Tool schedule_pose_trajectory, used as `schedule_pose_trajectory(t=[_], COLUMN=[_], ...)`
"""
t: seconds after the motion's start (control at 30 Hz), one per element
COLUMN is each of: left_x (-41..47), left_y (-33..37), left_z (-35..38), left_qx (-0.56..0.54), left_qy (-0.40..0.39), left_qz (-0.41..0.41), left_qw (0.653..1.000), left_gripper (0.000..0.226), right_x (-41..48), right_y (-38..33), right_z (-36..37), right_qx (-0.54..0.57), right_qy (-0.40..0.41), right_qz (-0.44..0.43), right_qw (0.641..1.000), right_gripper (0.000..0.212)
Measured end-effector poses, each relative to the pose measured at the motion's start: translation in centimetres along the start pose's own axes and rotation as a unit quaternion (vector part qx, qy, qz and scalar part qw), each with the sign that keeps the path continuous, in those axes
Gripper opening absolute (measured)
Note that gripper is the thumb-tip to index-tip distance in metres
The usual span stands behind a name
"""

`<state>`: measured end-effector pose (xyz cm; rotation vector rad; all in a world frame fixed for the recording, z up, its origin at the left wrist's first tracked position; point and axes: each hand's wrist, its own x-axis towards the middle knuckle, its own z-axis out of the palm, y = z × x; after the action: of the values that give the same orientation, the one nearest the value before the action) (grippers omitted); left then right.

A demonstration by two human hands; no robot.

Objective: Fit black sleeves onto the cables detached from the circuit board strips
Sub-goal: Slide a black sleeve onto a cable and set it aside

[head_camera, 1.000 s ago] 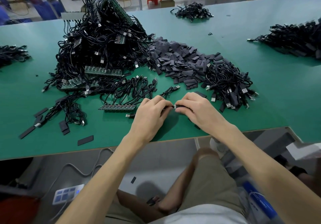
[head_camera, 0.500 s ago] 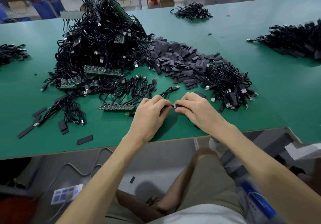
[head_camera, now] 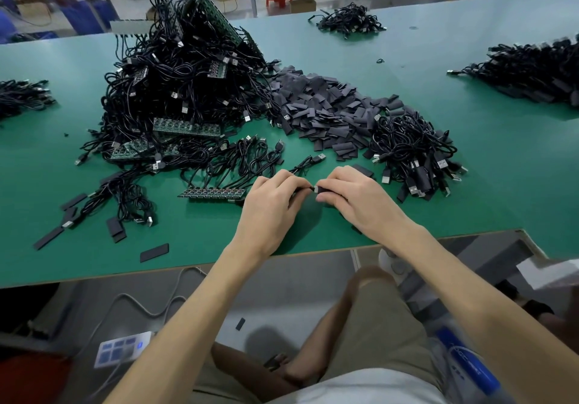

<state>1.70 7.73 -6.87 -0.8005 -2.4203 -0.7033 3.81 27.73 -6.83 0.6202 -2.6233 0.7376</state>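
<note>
Nothing has shifted: left hand still pinches a cable, right hand a sleeve, meeting over the table.

View: single, head-worn | held above the green table near edge | aimed forward-down | table seen close

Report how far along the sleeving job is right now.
Done: a bundle of cables right of the hands appears sleeved. In hand: the left hand pinches a cable end and the right hand pinches a black sleeve against it. Left: the big heap of cables on circuit board strips, one strip beside the left hand, and a large sleeve pile. Most remains.
</note>
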Motion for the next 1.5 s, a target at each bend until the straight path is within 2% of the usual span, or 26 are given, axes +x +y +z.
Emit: schedule_pose_trajectory(t=[0.2,0.5,0.7,1.0,1.23,1.4,1.5], left_x=[0.0,0.0,0.0,0.2,0.4,0.5,0.5], left_y=[-0.1,-0.1,0.1,0.3,0.8,0.9,0.7], left_z=[0.0,0.0,0.0,-0.1,-0.5,-0.4,-0.2], left_qx=[-0.008,-0.027,-0.025,-0.043,-0.061,-0.05,-0.036], left_qy=[0.01,-0.02,-0.026,-0.056,-0.066,-0.063,-0.064], left_qz=[0.004,-0.002,0.005,-0.029,-0.042,-0.066,-0.076], left_qw=[1.0,0.999,0.999,0.997,0.995,0.995,0.994], left_gripper=[0.008,0.009,0.008,0.015,0.018,0.021,0.024], right_x=[0.0,0.1,0.0,-0.1,0.0,-0.1,-0.1], right_y=[-0.2,-0.1,0.2,-0.2,-0.4,-0.6,-0.8], right_z=[0.0,-0.3,-0.1,-0.1,-0.1,-0.1,-0.2], right_qx=[-0.013,-0.041,-0.018,-0.035,-0.008,0.023,0.018], right_qy=[0.011,0.025,0.012,0.013,0.003,0.029,0.051], right_qz=[0.037,-0.007,0.002,-0.006,0.006,0.041,0.031], right_qw=[0.999,0.999,1.0,0.999,1.0,0.998,0.998], right_gripper=[0.027,0.022,0.022,0.024,0.026,0.021,0.024])
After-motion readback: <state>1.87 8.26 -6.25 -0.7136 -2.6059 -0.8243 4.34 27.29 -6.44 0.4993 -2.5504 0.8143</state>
